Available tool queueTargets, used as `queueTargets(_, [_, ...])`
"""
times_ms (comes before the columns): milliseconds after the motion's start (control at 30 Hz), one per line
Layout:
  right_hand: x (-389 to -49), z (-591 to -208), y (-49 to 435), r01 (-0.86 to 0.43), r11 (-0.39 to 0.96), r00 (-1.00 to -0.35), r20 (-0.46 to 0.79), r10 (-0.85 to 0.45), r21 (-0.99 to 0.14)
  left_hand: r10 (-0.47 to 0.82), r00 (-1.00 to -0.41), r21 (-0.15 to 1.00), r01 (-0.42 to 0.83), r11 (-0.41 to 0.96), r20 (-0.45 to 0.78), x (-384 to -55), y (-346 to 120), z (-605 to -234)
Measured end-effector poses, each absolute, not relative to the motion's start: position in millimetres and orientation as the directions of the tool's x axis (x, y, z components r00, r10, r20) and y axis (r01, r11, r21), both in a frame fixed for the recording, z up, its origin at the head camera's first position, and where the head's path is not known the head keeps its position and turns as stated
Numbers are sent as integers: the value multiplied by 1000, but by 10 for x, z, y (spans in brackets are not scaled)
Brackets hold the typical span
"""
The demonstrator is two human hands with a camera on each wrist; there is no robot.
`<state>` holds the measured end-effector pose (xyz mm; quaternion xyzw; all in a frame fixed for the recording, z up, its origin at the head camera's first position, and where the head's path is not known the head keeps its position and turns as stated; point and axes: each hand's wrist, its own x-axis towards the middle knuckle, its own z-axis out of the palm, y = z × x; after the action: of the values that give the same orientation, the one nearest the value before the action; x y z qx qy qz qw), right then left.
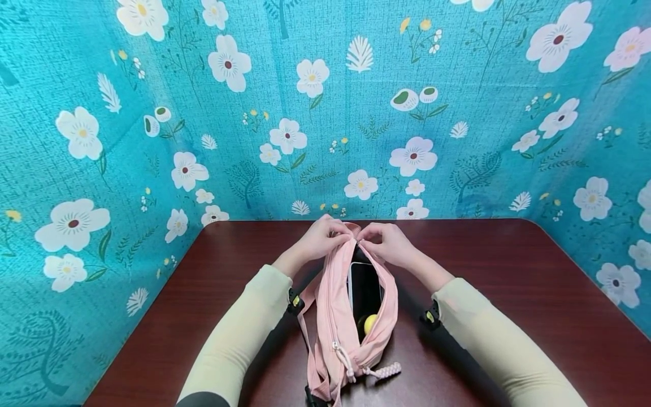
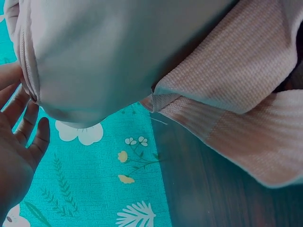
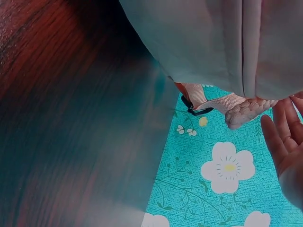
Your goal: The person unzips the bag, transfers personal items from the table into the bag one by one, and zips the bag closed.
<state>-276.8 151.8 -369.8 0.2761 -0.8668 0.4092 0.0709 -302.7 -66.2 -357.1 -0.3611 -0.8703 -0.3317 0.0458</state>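
Observation:
A pink crossbody bag (image 1: 338,305) lies lengthwise on the table with its zipped top gaping. At its far end my left hand (image 1: 325,233) pinches the left edge of the opening. Close beside it, my right hand (image 1: 389,242) pinches the opposite edge. Inside the bag lies a flat black slab with a white rim (image 1: 365,291), like a phone or tablet. A round yellow thing (image 1: 370,323) sits nearer me, partly hidden by the fabric. In the right wrist view a braided zipper pull (image 3: 246,112) hangs by my right fingers (image 3: 280,124).
The dark wooden table (image 1: 483,271) extends on both sides of the bag. Flowered turquoise cloth (image 1: 325,141) hangs behind and beside it. A pink strap (image 2: 227,71) runs along the bag's left side. Another braided pull (image 1: 383,371) rests at the near end.

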Motion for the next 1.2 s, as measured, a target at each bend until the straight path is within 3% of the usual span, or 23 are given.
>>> queueTargets(467, [-2733,-3625,1512,-561,547,-825,369,-427,-621,595,-733,542,663,516,331,-3030,-652,-3569])
queueTargets(700, [-2722,-3623,1507,-491,512,-862,307,-403,-705,587,-745,535,651,538,317,-3020,-644,-3556])
queueTargets(867, [-2713,-3633,1505,-501,471,-854,330,-402,-726,559,-766,511,635,579,318,-2991,-623,-3539])
queueTargets(1033, [-2695,-3645,1504,-499,449,-857,346,-381,-741,568,-745,471,664,581,350,-2984,-595,-3535])
queueTargets(1200, [-2676,-3647,1499,-502,439,-857,357,-373,-745,571,-754,509,648,567,324,-2972,-604,-3522])
